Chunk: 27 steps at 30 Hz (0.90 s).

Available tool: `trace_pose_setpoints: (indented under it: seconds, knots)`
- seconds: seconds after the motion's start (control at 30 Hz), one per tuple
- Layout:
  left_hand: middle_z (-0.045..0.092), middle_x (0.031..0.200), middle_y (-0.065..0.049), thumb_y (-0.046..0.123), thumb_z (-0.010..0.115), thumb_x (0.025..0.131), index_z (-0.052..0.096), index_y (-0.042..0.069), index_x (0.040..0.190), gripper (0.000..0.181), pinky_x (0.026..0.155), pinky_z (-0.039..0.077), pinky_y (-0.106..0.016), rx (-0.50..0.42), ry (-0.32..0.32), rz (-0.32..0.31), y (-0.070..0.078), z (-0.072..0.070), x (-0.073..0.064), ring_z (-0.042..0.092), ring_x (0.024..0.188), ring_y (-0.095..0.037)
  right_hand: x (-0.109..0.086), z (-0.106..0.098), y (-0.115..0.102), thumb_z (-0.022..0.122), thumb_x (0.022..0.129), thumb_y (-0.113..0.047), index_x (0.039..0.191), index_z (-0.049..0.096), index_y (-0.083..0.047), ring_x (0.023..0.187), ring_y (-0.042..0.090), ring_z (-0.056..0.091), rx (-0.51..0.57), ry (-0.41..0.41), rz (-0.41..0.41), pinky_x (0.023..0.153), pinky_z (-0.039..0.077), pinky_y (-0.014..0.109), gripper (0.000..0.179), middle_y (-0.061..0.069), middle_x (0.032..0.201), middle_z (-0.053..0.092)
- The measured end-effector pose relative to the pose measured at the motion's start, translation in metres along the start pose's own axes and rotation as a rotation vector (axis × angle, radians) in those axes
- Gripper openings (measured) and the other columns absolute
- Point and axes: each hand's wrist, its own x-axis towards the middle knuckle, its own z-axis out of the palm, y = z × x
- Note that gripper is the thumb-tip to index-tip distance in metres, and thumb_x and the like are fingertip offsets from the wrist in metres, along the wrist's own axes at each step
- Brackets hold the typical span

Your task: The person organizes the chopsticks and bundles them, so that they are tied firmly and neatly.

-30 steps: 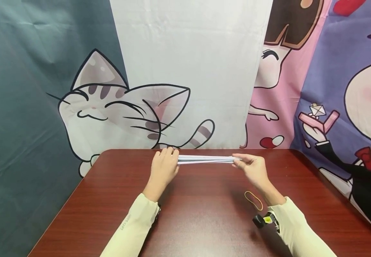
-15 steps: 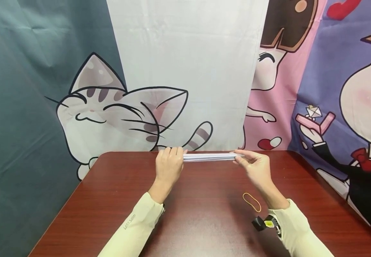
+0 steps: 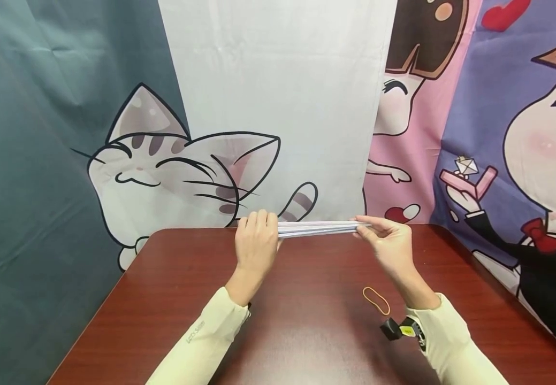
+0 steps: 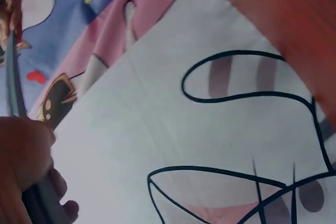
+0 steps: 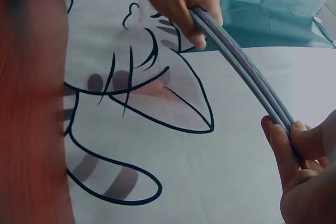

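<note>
A thin stack of white paper sheets (image 3: 316,229), seen nearly edge-on, is held up level above the far side of the table. My left hand (image 3: 257,240) grips its left end, fingers wrapped over it. At the other end, my right hand (image 3: 388,243) pinches the stack between thumb and fingers. In the right wrist view the paper (image 5: 247,72) shows as several bluish-grey layers, slightly bowed between both hands. The left wrist view catches the stack (image 4: 16,82) edge-on at the left. A yellow rubber band (image 3: 376,293) lies on the table, nearer me than the right hand.
The reddish-brown wooden table (image 3: 287,331) spans the lower view, its far edge just below the paper. A printed cloth backdrop (image 3: 278,80) with cartoon figures stands close behind it. A small black device (image 3: 391,329) sits on my right wrist.
Both hands have risen slightly and shifted a little right with the stack still between them. The layers have spread apart slightly since half a second ago. The rubber band stays put.
</note>
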Motion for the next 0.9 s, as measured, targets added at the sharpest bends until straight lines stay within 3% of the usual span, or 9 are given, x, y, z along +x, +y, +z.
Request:
trace_pose_setpoints:
  seconds: [0.17,0.43,0.67,0.9]
  knots:
    - [0.051,0.063,-0.006,0.024,0.064,0.091,0.054,0.009,0.068,0.029,0.063,0.042,-0.036,-0.021,0.088,-0.029,-0.002,-0.001,0.008,0.052,0.060,-0.026,0.000,-0.002,-0.002,0.068,0.082,0.015,0.105,0.064,0.022,0.075,0.013,0.074,0.005,-0.052,-0.036,0.072,0.056,0.027,0.024,-0.005,0.089,0.076]
    - [0.047,0.058,-0.004,0.009,0.065,0.083,0.049,0.011,0.063,0.025,0.056,0.036,-0.035,-0.038,0.209,-0.043,-0.004,0.000,0.009,0.047,0.054,-0.024,0.001,-0.006,-0.004,0.066,0.088,0.008,0.111,0.064,0.018,0.087,0.010,0.073,0.029,-0.195,-0.111,0.079,0.056,0.029,0.025,0.002,0.101,0.076]
    - [0.045,0.062,-0.006,0.008,0.059,0.087,0.048,0.008,0.065,0.024,0.059,0.036,-0.037,-0.032,0.218,-0.096,-0.006,0.001,0.007,0.047,0.058,-0.027,0.001,-0.004,0.000,0.065,0.089,0.009,0.110,0.067,0.017,0.090,0.011,0.073,-0.021,-0.245,-0.103,0.080,0.056,0.030,0.023,0.002,0.103,0.075]
    - [0.045,0.061,-0.005,0.009,0.059,0.089,0.052,0.009,0.068,0.023,0.061,0.038,-0.037,-0.036,0.203,-0.116,-0.007,-0.004,0.012,0.047,0.059,-0.027,0.003,-0.003,-0.004,0.066,0.086,0.012,0.109,0.065,0.019,0.091,0.011,0.073,0.004,-0.256,-0.099,0.078,0.055,0.032,0.024,0.002,0.103,0.075]
